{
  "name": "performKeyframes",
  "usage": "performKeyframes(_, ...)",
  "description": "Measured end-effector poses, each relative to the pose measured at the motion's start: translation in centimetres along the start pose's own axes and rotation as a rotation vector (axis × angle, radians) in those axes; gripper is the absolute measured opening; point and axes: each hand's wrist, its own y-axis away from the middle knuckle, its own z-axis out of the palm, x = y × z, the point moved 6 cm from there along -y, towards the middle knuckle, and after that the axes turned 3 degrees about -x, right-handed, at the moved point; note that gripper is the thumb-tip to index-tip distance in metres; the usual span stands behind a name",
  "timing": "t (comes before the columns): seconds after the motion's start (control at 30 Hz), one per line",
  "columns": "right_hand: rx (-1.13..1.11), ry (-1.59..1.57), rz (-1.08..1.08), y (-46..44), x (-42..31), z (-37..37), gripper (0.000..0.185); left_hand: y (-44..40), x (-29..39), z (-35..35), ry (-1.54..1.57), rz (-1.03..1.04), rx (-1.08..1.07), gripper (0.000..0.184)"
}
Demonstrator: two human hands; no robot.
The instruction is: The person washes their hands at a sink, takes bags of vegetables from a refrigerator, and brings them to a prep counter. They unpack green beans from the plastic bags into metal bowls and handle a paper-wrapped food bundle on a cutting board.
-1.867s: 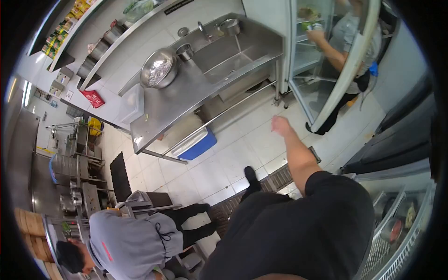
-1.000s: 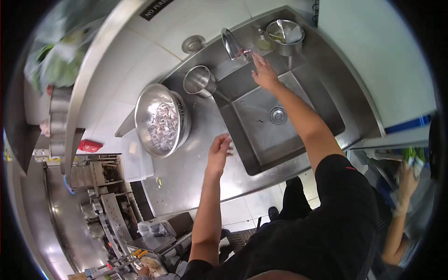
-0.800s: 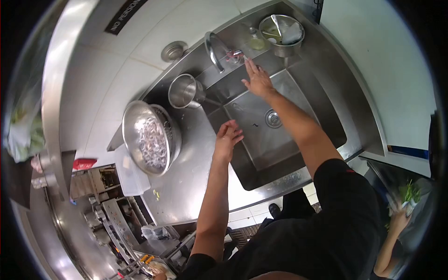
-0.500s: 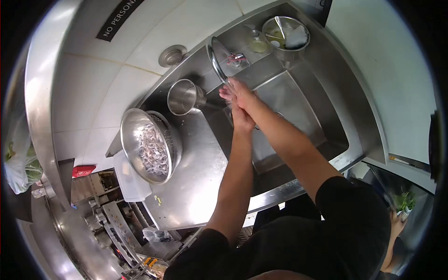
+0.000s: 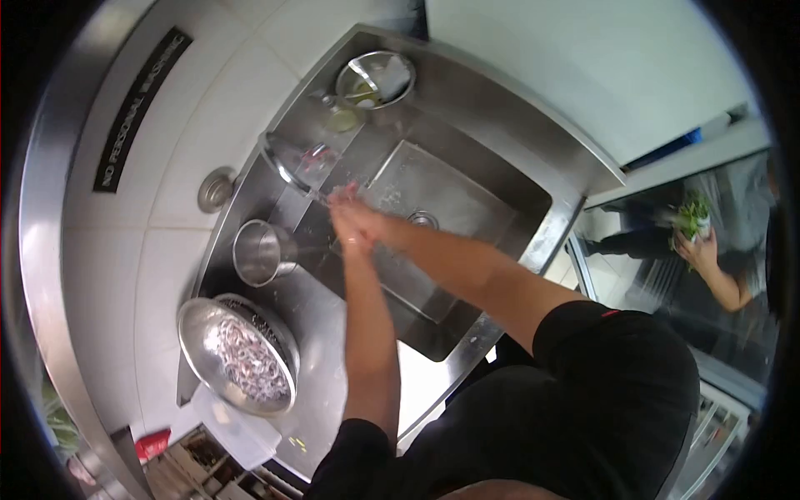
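Observation:
My left hand (image 5: 352, 232) and my right hand (image 5: 371, 220) are pressed together under the end of the curved tap (image 5: 287, 173), over the sink (image 5: 467, 208). The right lies across the left, palm to palm as far as I can see. Their fingers look stretched out towards the tap, somewhat blurred, and neither hand holds an object. Bits of white froth or water show on the sink floor beside them. The tap's handle (image 5: 317, 157) stands just behind its spout.
Left of the sink stand a steel pot (image 5: 258, 254) and a tilted steel bowl (image 5: 190, 333) of sliced pinkish-white pieces, with a clear plastic tub (image 5: 237, 429) nearby. A soap bottle (image 5: 340, 117) and a bowl with utensils (image 5: 375, 79) occupy the back ledge. At right, another person's hand (image 5: 698, 250) holds greens.
My view has turned and shifted, so the sink sits further left and lower. My hands stay together by the tap, rubbing. The person with greens shows more fully now.

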Motion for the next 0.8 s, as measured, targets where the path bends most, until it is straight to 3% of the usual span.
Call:
performKeyframes(0.1, 0.051, 0.078, 0.000, 1.7, -0.8, 2.0, 0.047, -2.5, 0.3, -4.7, -0.271, 0.068, -0.069, 0.064)
performKeyframes(0.13, 0.069, 0.059, 0.024, 1.0, 0.1, 1.7, 0.047, 1.0, 1.6, -1.2, -0.146, 0.050, 0.056, 0.063)
performKeyframes(0.23, 0.130, -0.066, 0.128, -4.8, 4.2, -0.7, 0.045, 7.1, 1.8, 6.9, 0.098, 0.186, 0.011, 0.067)
performKeyframes(0.37, 0.138, 0.100, 0.090, -2.4, 1.8, -1.6, 0.038, 2.7, -0.2, 0.9, 0.444, 0.027, 0.050, 0.061)
performKeyframes(0.4, 0.126, 0.210, 0.039, -1.2, 1.1, -1.1, 0.037, 1.9, 0.8, 0.4, 0.333, 0.050, 0.173, 0.049)
performKeyframes(0.47, 0.107, 0.477, -0.109, -0.9, 1.3, -0.2, 0.034, -1.1, 1.0, 0.6, 0.581, -0.276, -0.753, 0.040)
performKeyframes(0.5, 0.097, 0.604, -0.184, -1.7, 3.0, 1.0, 0.033, -3.7, 0.7, -2.4, 0.089, -0.308, -0.320, 0.033)
performKeyframes(0.53, 0.089, 0.698, -0.228, -3.2, 6.3, 1.3, 0.032, -3.3, 1.3, -0.8, 0.042, -0.287, -0.082, 0.032)
performKeyframes(0.57, 0.131, 0.560, -0.183, 2.3, 0.9, -2.3, 0.026, -3.5, 3.3, 1.2, -0.429, -0.244, -0.046, 0.031)
performKeyframes(0.6, 0.179, 0.419, -0.146, 8.4, -5.6, -6.3, 0.021, -7.9, 1.8, -1.5, -0.377, -0.227, -0.087, 0.024)
performKeyframes(0.63, 0.204, 0.452, -0.009, 9.6, -4.6, -8.0, 0.021, -10.4, 2.1, -2.9, -0.352, -0.136, -0.182, 0.023)
performKeyframes(0.67, 0.216, 0.469, 0.137, 10.6, -2.9, -9.0, 0.025, -10.1, 3.3, -2.5, -0.354, 0.053, -0.035, 0.030)
performKeyframes(0.73, 0.334, 0.480, -0.190, 13.8, -2.1, -12.2, 0.032, -9.7, 5.1, 0.1, -0.490, 0.150, 0.074, 0.038)
performKeyframes(0.8, 0.413, 0.543, -0.406, 19.8, -2.8, -15.3, 0.038, -12.6, 3.2, -0.8, -0.494, -0.065, 0.002, 0.028)
